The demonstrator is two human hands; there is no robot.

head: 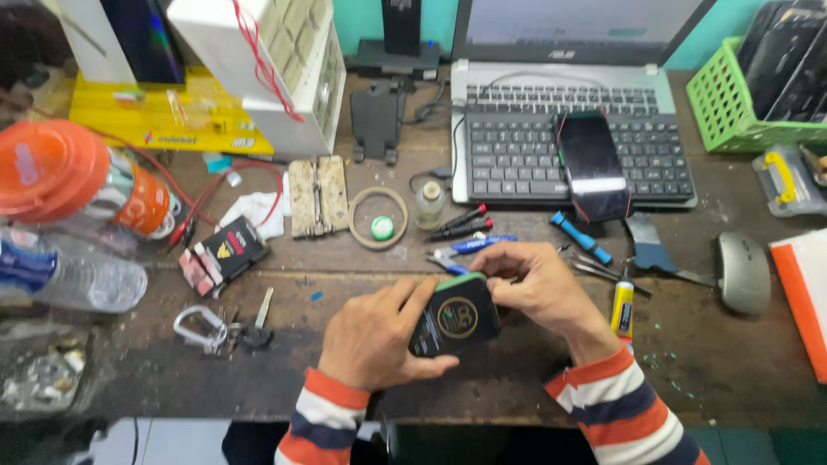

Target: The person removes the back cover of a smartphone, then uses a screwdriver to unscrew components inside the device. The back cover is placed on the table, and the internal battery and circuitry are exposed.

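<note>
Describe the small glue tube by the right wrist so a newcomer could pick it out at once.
Start at the open silver laptop, then drop to the person's right hand. Just right of that wrist stands a small yellow glue tube with a black nozzle. The only yellow item among grey tweezers and scraper.

The left hand [375,336] covered the lower left edge of the dark phone [457,317], while the right hand [534,284] hid its upper right corner. At twelve o'clock the laptop [568,129] screen was cut by the top edge. At three o'clock the orange-and-white box [805,293] ran off frame, and at nine o'clock the plastic bottle [65,275] was blurred.
</note>
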